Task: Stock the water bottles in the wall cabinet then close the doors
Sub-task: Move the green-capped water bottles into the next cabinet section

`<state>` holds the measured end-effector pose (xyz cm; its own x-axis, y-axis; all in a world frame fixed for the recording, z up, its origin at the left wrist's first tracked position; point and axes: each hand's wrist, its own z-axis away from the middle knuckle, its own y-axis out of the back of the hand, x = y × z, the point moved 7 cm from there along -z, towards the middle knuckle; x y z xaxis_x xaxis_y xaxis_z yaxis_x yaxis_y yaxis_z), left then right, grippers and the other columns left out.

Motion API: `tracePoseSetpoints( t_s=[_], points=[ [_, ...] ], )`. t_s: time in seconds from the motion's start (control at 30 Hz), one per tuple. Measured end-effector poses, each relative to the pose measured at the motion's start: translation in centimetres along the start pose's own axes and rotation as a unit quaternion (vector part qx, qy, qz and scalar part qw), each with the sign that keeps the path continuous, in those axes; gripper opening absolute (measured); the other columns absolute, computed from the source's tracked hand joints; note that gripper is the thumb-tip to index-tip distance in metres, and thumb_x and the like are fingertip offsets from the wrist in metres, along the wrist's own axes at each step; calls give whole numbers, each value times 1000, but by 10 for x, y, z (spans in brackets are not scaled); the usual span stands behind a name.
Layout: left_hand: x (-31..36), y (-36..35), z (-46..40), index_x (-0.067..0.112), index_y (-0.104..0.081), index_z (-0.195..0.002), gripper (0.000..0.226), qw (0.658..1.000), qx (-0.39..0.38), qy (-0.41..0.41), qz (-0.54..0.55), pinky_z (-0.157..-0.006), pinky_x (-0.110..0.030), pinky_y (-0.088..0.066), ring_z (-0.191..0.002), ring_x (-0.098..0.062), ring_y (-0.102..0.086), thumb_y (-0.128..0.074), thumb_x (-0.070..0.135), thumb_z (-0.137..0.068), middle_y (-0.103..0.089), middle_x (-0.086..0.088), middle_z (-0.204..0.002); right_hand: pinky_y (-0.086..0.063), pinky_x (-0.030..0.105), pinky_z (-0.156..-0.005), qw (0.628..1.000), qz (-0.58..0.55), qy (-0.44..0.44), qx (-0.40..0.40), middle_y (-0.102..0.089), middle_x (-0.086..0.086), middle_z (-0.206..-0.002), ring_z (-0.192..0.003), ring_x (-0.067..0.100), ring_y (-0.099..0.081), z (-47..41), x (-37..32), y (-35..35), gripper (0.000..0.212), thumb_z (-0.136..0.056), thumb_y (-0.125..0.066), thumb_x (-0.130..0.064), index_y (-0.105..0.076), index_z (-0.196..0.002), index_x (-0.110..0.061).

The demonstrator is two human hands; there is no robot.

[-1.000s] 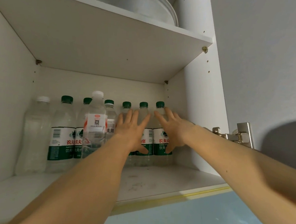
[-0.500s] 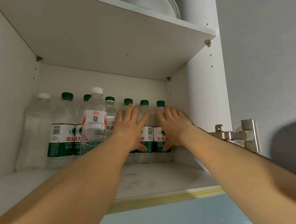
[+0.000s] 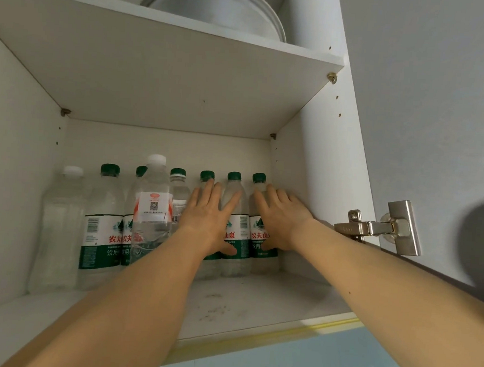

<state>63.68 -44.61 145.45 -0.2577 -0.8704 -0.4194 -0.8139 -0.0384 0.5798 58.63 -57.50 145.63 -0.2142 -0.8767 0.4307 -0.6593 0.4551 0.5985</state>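
So, left hand: fingers straight and spread, flat against the green-capped bottles at the back, not gripping anything
Right hand: same deal, open palm pressed on the last bottle, right by the cabinet's right wall
Bottles: upright in a row along the back of the lower shelf
Odd ones: a taller white-capped bottle in front, a plain one far left
Upper shelf: metal pan
Door: open, hinge showing at right
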Motion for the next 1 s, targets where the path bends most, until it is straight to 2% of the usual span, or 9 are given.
tracePoseSetpoints(
  t_s=[0.13,0.27,0.43,0.6,0.7,0.8,0.87,0.93,1.0],
  points=[
    [3,9,4,23,1,-160,127,999,25,-13,33,-125,-52,-2,-154,-40,5,-78,66,-72,-4,-20,-165,-40,47,-111,999,-37,-9,-8,-31,20,-152,-136,37,-38,10,0,4,99,-84,-77,-34,-12,-156,-13],
    [1,28,11,22,-13,-157,106,994,46,-25,95,-123,-47,-15,-151,-37,-15,-79,51,-80,-19,-17,-161,-41,47,-109,998,-46,-6,-34,-29,18,-152,-135,38,-35,21,-6,17,93,-84,-74,-21,-15,-156,-14],
    [-12,87,29,21,-23,-157,85,990,57,-24,128,-118,-46,-30,-147,-33,-28,-71,40,-89,-26,-11,-161,-39,48,-109,996,-82,15,-15,-30,16,-150,-136,38,-32,26,-20,51,73,-88,-69,-25,-29,-150,-17],
    [-18,168,92,17,-51,-141,51,981,160,-107,35,-104,-39,-45,-120,-24,-56,-61,37,-95,-59,-6,-131,-40,47,-108,983,-173,58,35,-36,11,-147,-136,34,-33,25,-51,88,69,-91,-66,-34,-32,-149,-20],
    [-40,200,139,16,-55,-137,47,976,192,-106,15,-95,-37,-48,-111,-23,-59,-59,38,-95,-61,-5,-125,-41,50,-108,963,-257,72,27,-37,10,-151,-140,32,-32,21,-71,103,72,-93,-65,-40,-30,-154,-21],
    [-73,217,178,15,-53,-138,48,980,187,-73,-13,-97,-40,-49,-113,-22,-56,-54,40,-96,-59,-4,-126,-43,49,-110,936,-342,81,8,-42,8,-151,-137,30,-42,16,-95,111,75,-93,-67,-41,-31,-155,-21],
    [-97,223,202,15,-54,-137,48,981,185,-44,-35,-101,-42,-47,-115,-23,-54,-51,41,-97,-58,-5,-126,-49,42,-102,918,-390,76,-6,-52,8,-144,-125,26,-54,9,-111,112,73,-93,-68,-38,-33,-153,-18],
    [-118,225,223,13,-56,-134,48,980,190,-24,-49,-102,-42,-44,-116,-25,-53,-49,41,-97,-58,-7,-124,-54,28,-79,894,-445,48,-23,-60,9,-133,-103,19,-63,0,-124,108,73,-94,-68,-35,-29,-151,-12],
    [-138,223,240,11,-58,-131,48,977,202,-4,-61,-105,-43,-41,-120,-27,-51,-45,42,-96,-57,-8,-125,-57,25,-59,863,-503,3,-38,-58,6,-121,-86,14,-63,-7,-134,102,79,-92,-70,-35,-22,-152,-16]
  ],
)
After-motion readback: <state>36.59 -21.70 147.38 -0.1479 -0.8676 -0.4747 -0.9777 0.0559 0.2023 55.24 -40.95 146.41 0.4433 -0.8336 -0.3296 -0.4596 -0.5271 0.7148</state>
